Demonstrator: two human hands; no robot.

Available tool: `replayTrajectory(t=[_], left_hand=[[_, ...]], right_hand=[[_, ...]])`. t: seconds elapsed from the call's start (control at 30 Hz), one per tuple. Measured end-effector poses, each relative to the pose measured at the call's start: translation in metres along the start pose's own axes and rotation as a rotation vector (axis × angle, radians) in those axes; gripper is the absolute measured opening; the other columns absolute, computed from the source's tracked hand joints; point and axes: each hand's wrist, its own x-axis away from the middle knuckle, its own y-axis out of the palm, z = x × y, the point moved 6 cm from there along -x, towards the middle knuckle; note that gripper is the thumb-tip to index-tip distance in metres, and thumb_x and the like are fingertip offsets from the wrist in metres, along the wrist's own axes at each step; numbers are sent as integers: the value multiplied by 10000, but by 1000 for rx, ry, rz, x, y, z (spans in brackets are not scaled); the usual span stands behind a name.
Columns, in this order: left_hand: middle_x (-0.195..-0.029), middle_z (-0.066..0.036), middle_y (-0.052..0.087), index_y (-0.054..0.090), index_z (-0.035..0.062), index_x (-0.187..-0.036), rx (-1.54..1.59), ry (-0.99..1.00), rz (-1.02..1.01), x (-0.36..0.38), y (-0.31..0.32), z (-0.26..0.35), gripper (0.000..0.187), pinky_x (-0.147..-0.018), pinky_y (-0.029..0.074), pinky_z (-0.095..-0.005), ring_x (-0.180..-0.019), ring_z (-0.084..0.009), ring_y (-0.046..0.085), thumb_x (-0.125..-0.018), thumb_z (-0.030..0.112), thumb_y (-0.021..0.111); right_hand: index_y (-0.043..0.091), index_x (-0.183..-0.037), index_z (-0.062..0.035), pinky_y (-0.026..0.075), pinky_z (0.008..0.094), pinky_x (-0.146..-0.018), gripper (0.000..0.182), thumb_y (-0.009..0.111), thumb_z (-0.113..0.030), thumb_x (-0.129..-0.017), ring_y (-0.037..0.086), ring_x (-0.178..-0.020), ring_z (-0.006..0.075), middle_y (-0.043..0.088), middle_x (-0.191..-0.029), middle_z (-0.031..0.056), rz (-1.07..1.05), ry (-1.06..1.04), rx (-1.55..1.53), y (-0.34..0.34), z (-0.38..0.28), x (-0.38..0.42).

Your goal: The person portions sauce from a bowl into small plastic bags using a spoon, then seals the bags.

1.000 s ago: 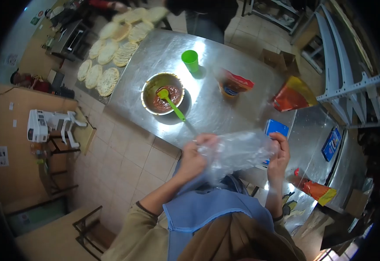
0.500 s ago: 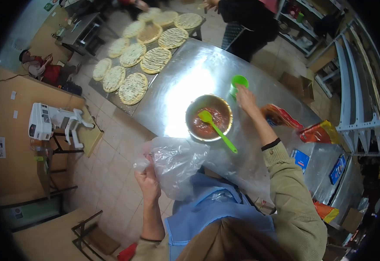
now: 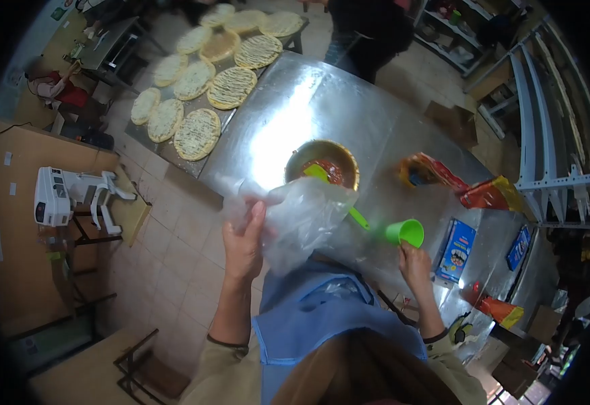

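Gripped in the left hand [image 3: 243,244], a clear bag [image 3: 295,217] hangs limp in front of the sauce bowl [image 3: 322,165]; the right hand [image 3: 415,263] closes round a green cup [image 3: 405,233] near the table [image 3: 349,115] edge. Light, slippery film seems best pinched at its bunched mouth.

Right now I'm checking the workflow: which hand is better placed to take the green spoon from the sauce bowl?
Probably the right hand: it holds only the green cup, close to the green spoon handle. The left hand grips the plastic bag.
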Motion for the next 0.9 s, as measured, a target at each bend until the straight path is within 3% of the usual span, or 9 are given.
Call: replayTrajectory(t=[0.1,0.33,0.43,0.5,0.57,0.67,0.77,0.87,0.9], left_hand=[[-893,-92,648,557,19,-1089,25,3,-131,10,38,-10,278,-495,418,-189,-587,-59,519,-919,239,545],[-815,-68,642,572,9,-1084,21,-11,-386,71,132,-23,293,-462,406,-192,-532,-47,494,-948,257,497],[-804,-72,649,579,-1,-1076,-17,54,-444,91,159,-32,294,-458,407,-195,-518,-52,500,-948,251,498],[-797,-82,657,581,-11,-1070,-75,95,-507,106,176,-30,306,-442,401,-195,-523,-64,519,-948,256,498],[-789,-95,665,582,-24,-1064,-162,135,-611,124,198,-23,329,-414,387,-192,-546,-83,553,-949,273,495],[-734,-97,670,590,-29,-1046,-181,240,-699,141,226,-28,325,-406,389,-197,-483,-86,528,-955,265,484],[-879,-110,660,546,-6,-1127,-320,153,-827,143,242,-39,337,-511,436,-211,-636,-82,566,-897,237,590],[-1031,-103,594,467,27,-1222,-509,555,-649,143,247,-19,526,-670,452,-237,-854,-82,550,-790,199,713],[-1102,-84,517,390,46,-1279,-621,580,-567,136,241,-23,705,-783,425,-257,-984,-78,483,-703,166,778]], right_hand=[[598,-1101,-123,506,465,-639,282,562,-102,-822,626,-733,367,630,-836,194,32,49,-28,35,37,47],[593,-1142,-99,511,447,-667,319,577,-196,-839,625,-781,358,643,-944,167,-28,75,-46,41,79,88],[559,-1216,-116,516,381,-652,413,611,-265,-834,645,-714,286,653,-993,138,88,84,-231,-24,84,100],[539,-1257,-128,494,303,-633,461,626,-292,-834,610,-688,164,655,-1010,85,87,97,-899,-74,87,100],[521,-1278,-111,464,255,-621,473,629,-244,-837,552,-713,93,642,-1012,47,142,-122,-1155,-142,69,95],[589,-1179,-46,470,262,-632,352,602,-165,-848,566,-765,102,654,-971,63,117,-286,-972,-189,40,91],[655,-1036,-11,474,268,-643,220,576,-102,-852,575,-734,113,667,-890,75,8,-443,-746,-188,35,82],[691,-913,-13,470,282,-632,151,565,-67,-850,578,-682,134,660,-782,85,201,-312,-868,-180,68,65],[701,-874,-30,452,289,-593,109,620,-85,-825,566,-625,144,640,-723,76,374,-330,-946,-178,79,60]])
